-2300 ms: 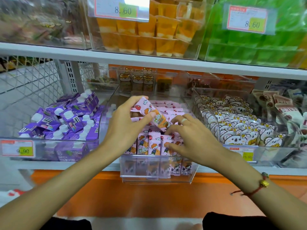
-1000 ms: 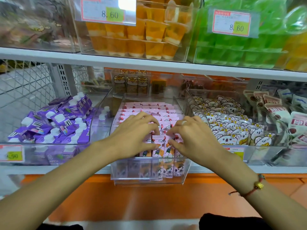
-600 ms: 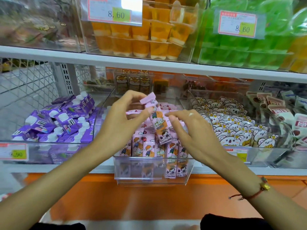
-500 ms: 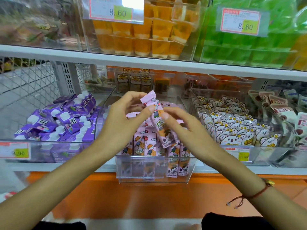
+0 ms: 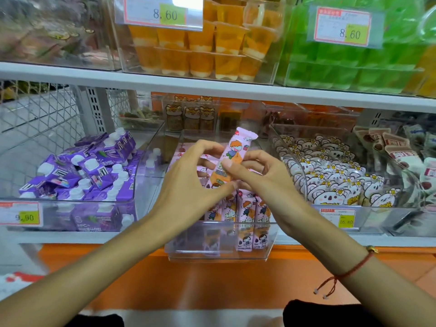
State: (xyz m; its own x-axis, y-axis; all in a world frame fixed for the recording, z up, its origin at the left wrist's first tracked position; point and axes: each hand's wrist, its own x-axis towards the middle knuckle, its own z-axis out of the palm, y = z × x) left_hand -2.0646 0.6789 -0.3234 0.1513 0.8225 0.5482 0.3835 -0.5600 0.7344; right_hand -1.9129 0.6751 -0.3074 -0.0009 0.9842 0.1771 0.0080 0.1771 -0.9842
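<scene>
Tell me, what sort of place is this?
Most likely a shop's snack aisle. Price tags sit on clear bins of identical goods, such as orange jelly cups and purple cartons, and the left hand and right hand hold a pink packet above one full of the same.

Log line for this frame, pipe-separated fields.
left hand: holds pink snack packet | right hand: pinches same packet | packet: tilted, above clear bin

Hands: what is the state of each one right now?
Left hand: holds the pink snack packet.
Right hand: pinches the same packet, thumb on its front.
</scene>
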